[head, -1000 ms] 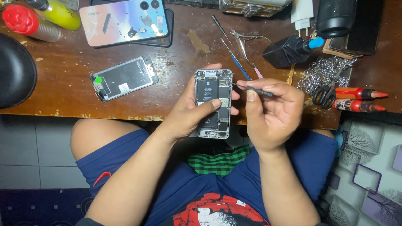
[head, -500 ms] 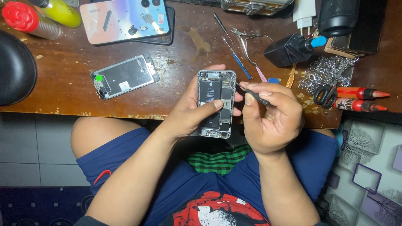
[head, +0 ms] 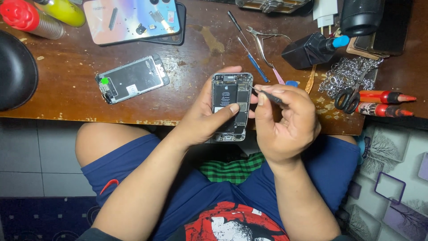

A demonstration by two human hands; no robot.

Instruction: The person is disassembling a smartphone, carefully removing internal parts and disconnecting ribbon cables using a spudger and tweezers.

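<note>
Left hand [head: 203,120]: fingers wrapped around opened phone [head: 231,106], thumb across its insides.
Right hand [head: 287,122]: fingers pinching thin tool [head: 266,94], tip touching phone's edge.

A detached phone screen assembly [head: 132,79] lies face down on the scuffed wooden tabletop [head: 67,58], below a pastel phone back cover [head: 133,18]. At the far left stand a red-capped bottle [head: 31,18] and a yellow bottle [head: 64,10], above a black round object [head: 15,71]. To the right lie tweezers [head: 263,42], a blue-tipped black bottle [head: 312,50], a metal chain [head: 345,76], black-handled scissors [head: 350,96] and two red-and-black markers [head: 383,102].
</note>
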